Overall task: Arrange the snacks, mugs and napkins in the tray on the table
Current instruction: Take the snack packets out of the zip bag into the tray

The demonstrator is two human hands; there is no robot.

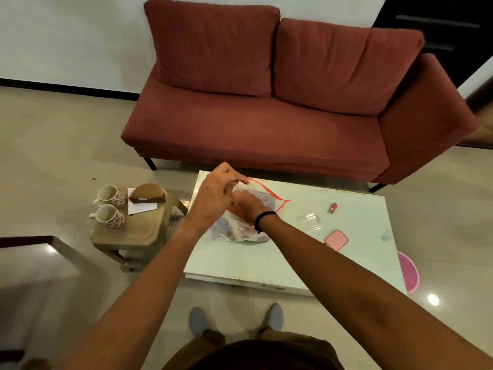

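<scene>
A clear plastic bag of snacks [240, 232] lies on the pale table [306, 260], over a white tray with a red rim [269, 192] at the table's far left. My left hand [213, 193] pinches the bag's top. My right hand [248, 205], with a black band on the wrist, grips the bag just beside it. Two floral mugs [110, 206] lie on their sides on a small stool [133, 231] to the left. A wooden napkin holder [148, 194] with white napkins [141, 208] stands behind them on the same stool.
On the table's right half lie a clear plastic lid [309, 221], a pink square box [336, 239] and a small red item [333, 207]. A red sofa [266, 116] stands behind the table. A pink object [409, 273] shows under the right edge.
</scene>
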